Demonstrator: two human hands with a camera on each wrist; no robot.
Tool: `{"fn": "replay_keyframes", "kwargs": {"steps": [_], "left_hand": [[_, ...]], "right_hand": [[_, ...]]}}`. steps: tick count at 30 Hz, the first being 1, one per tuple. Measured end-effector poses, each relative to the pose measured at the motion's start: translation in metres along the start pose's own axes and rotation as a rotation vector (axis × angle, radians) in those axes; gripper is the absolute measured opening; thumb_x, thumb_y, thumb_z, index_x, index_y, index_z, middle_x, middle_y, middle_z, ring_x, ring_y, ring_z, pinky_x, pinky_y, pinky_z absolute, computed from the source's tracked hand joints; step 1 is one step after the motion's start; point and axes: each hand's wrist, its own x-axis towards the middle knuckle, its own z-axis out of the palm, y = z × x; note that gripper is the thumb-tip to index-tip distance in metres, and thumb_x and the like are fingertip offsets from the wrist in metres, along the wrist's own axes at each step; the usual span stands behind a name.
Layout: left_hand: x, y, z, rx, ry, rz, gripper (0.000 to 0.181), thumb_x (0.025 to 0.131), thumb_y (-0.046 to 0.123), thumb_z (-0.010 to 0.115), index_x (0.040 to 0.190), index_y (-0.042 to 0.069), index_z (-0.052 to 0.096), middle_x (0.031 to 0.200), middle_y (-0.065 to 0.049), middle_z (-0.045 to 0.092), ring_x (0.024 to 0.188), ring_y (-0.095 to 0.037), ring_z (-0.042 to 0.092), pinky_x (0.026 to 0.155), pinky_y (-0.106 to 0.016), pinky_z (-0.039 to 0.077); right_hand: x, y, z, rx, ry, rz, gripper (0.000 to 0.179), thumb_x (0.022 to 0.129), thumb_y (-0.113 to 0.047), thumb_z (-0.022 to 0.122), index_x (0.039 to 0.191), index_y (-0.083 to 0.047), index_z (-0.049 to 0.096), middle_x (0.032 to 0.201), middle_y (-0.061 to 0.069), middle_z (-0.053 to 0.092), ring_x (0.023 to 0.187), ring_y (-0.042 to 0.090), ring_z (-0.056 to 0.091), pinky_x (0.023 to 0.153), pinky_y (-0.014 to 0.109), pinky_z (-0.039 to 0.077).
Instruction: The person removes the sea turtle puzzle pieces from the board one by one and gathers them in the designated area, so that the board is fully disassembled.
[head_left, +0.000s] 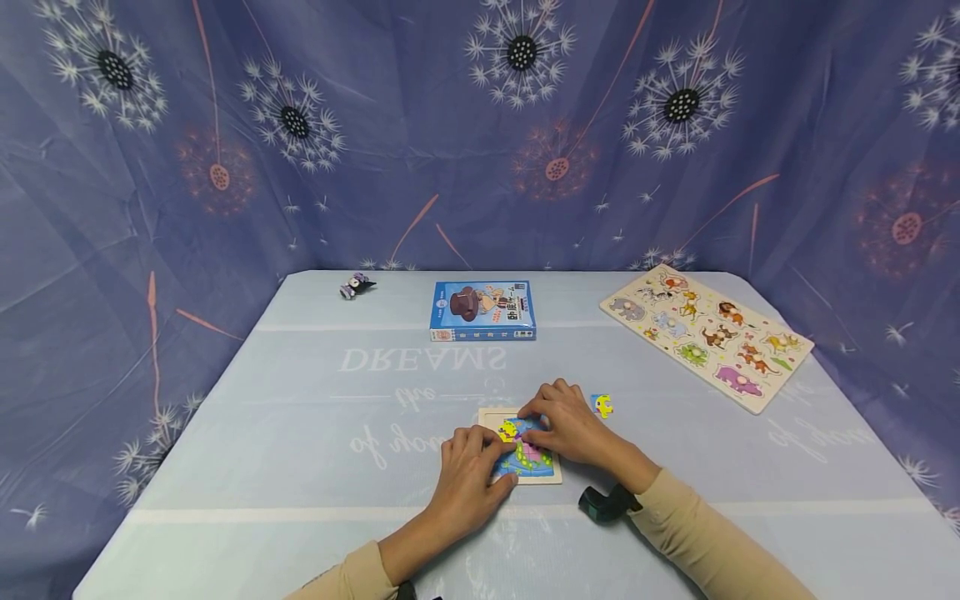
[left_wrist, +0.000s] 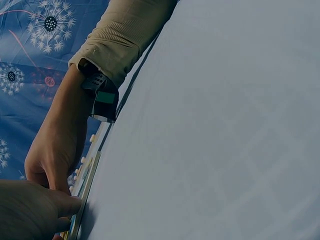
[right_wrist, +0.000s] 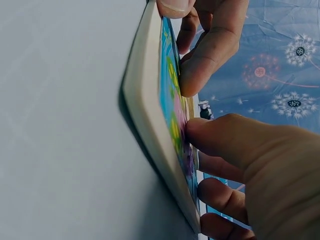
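Two hands [head_left: 467, 477] [head_left: 568, 423] touch a flat, pale-rimmed rectangular puzzle [head_left: 536, 467].

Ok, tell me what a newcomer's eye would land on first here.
First, the left hand and right hand, both touching the small puzzle near the middle of the table. Next, the animal board, lying askew at the far right, and the dandelion-print curtain behind everything.

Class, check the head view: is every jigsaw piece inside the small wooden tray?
No, one blue-and-yellow jigsaw piece lies on the table beside the right hand, outside the small wooden tray.
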Motion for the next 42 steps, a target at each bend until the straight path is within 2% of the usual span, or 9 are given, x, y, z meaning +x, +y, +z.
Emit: {"fn": "replay_keyframes", "kwargs": {"steps": [8, 18, 26, 36, 42], "left_hand": [[-0.001, 0.000, -0.001, -0.006, -0.015, -0.010, 0.035, 0.079, 0.026, 0.070, 0.112, 0.015, 0.068, 0.107, 0.001, 0.052, 0.098, -0.017, 0.040, 0.085, -0.041, 0.031], [-0.001, 0.001, -0.001, -0.002, -0.003, -0.005, 0.035, 0.078, 0.025, 0.071, 0.111, 0.015, 0.069, 0.105, 0.001, 0.052, 0.099, -0.018, 0.040, 0.086, -0.040, 0.031], [-0.001, 0.001, 0.000, -0.013, -0.015, -0.026, 0.035, 0.079, 0.025, 0.071, 0.112, 0.014, 0.069, 0.105, 0.001, 0.051, 0.099, -0.017, 0.039, 0.086, -0.041, 0.030], [-0.002, 0.001, 0.001, -0.019, 0.007, -0.012, 0.035, 0.078, 0.024, 0.071, 0.111, 0.014, 0.069, 0.104, 0.001, 0.051, 0.099, -0.017, 0.039, 0.086, -0.041, 0.029], [-0.002, 0.001, 0.001, -0.020, -0.006, -0.017, 0.035, 0.078, 0.023, 0.071, 0.112, 0.014, 0.069, 0.105, 0.001, 0.051, 0.099, -0.017, 0.039, 0.087, -0.041, 0.030]], "right_hand": [[0.001, 0.000, -0.002, 0.013, -0.005, 0.025, 0.024, 0.077, -0.034, 0.075, 0.098, -0.023, 0.072, 0.088, -0.008, 0.059, 0.087, 0.011, 0.042, 0.078, 0.032, 0.030], [-0.006, 0.008, -0.014, 0.013, 0.058, 0.020, 0.027, 0.074, -0.030, 0.077, 0.099, -0.020, 0.071, 0.084, -0.006, 0.058, 0.085, 0.012, 0.042, 0.077, 0.032, 0.029], [-0.019, 0.029, -0.030, 0.020, 0.114, 0.049, 0.029, 0.073, -0.026, 0.079, 0.100, -0.019, 0.071, 0.086, -0.005, 0.060, 0.086, 0.012, 0.043, 0.076, 0.033, 0.028], [-0.042, 0.066, -0.048, 0.030, 0.155, 0.101, 0.028, 0.074, -0.017, 0.078, 0.101, -0.015, 0.071, 0.087, -0.001, 0.062, 0.087, 0.016, 0.045, 0.075, 0.034, 0.027], [-0.057, 0.087, -0.054, 0.019, 0.177, 0.128, 0.028, 0.073, -0.014, 0.078, 0.100, -0.014, 0.071, 0.086, -0.001, 0.061, 0.086, 0.017, 0.045, 0.074, 0.034, 0.026]]}}
